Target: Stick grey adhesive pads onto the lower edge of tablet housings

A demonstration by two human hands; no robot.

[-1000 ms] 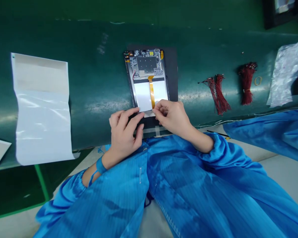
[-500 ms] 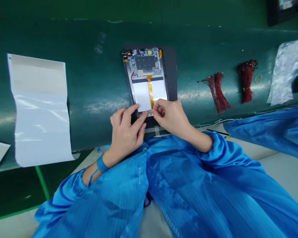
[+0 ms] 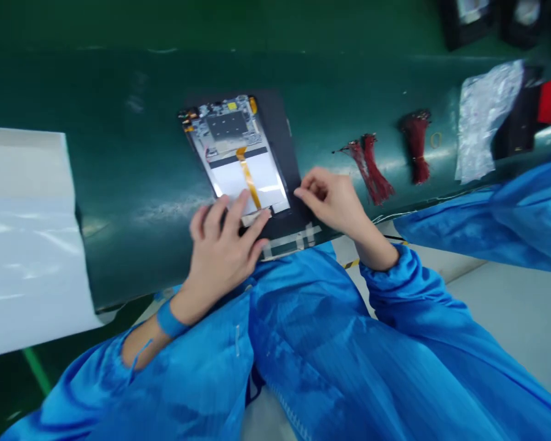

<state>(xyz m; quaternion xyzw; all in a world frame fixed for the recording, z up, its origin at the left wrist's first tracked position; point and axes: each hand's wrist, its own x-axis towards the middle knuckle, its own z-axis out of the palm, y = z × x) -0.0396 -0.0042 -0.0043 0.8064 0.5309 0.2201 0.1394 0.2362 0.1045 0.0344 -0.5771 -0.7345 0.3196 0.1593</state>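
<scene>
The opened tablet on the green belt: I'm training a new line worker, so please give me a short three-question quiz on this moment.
1. True or false: the left hand rests its fingers on the near end of the opened tablet.
2. What colour is the flex cable running down the tablet's middle? A blue, B orange, C green.
3. Fill in: the red wire bundles lie to the ____ of the right hand.
Key: 1 true; 2 B; 3 right.

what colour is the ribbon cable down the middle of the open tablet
Orange; the ribbon cable shows best in the head view.
</scene>
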